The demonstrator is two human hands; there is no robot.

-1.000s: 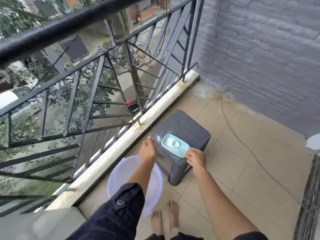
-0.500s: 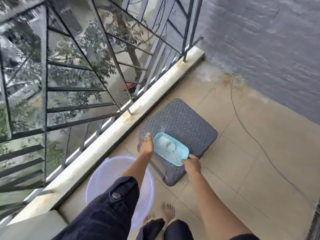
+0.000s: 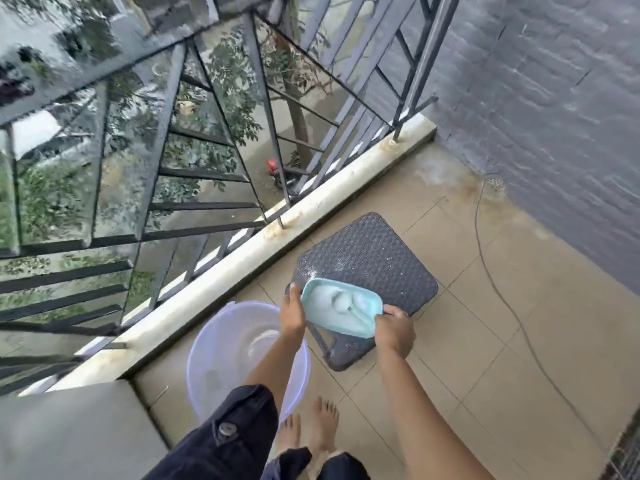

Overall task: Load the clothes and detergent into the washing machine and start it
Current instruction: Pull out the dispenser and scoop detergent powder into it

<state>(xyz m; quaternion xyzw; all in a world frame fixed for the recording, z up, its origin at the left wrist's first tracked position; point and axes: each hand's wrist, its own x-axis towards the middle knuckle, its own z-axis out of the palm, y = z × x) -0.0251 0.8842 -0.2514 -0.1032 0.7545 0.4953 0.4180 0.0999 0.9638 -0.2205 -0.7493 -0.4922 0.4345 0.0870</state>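
left hand (image 3: 292,315): grip is wrapped on the left end of the detergent tub (image 3: 341,308), thumb up along the rim

right hand (image 3: 394,329): grip is clamped on the tub's right end, fingers curled over the edge

detergent tub: light teal, rectangular, lid off, held between both hands and tipped toward the camera, over the near corner of the stool (image 3: 370,271). can't tell if its far edge touches the seat

inside the tub: white powder plus what looks like a white scoop (image 3: 346,303), kinda blurry tbh

stool: dark grey woven-look plastic, standing on the balcony floor (image 3: 485,341), white specks of powder scattered on the seat

basin (image 3: 221,358): pale translucent round one, on the floor just left of the stool, under the left forearm

railing (image 3: 173,150): dark metal bars along the left side, trees and a road way below

wall (image 3: 554,116): grey painted brick on the right, thin cable (image 3: 498,289) trailing across the tiles

feet (image 3: 311,427): bare, right by the basin
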